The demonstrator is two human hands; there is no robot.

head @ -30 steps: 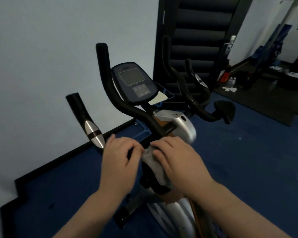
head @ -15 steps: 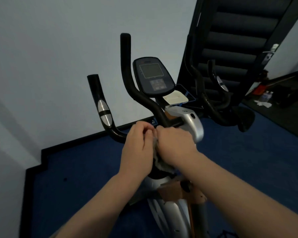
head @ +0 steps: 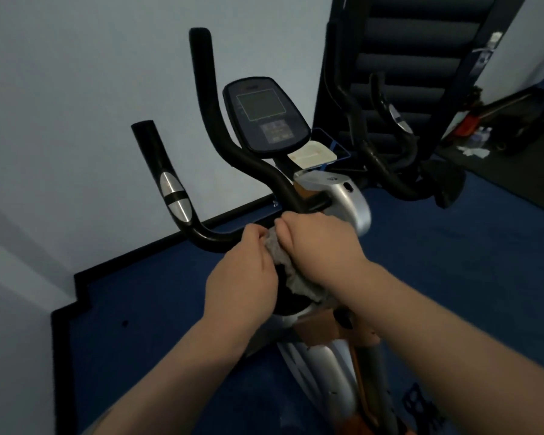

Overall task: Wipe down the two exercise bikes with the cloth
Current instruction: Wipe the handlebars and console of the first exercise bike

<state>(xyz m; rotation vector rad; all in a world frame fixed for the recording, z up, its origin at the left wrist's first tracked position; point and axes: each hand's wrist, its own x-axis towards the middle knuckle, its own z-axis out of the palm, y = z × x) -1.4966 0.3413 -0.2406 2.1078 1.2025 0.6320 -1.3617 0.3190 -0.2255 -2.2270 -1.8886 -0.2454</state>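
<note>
A plain pale wall (head: 76,89) fills the left and back, dim and evenly lit. Along its foot runs a black skirting board (head: 157,249) that steps around a corner (lower left). The floor is dark blue carpet (head: 453,262). At upper right stands a tall black padded panel (head: 405,58), and beyond it a darker floor mat (head: 515,183) with blurred clutter.

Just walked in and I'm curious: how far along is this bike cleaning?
Nothing looks finished yet. Both hands, left and right, hold the cloth at the near bike's handlebar centre. Its console and the second bike are not being touched, so probably left.
</note>
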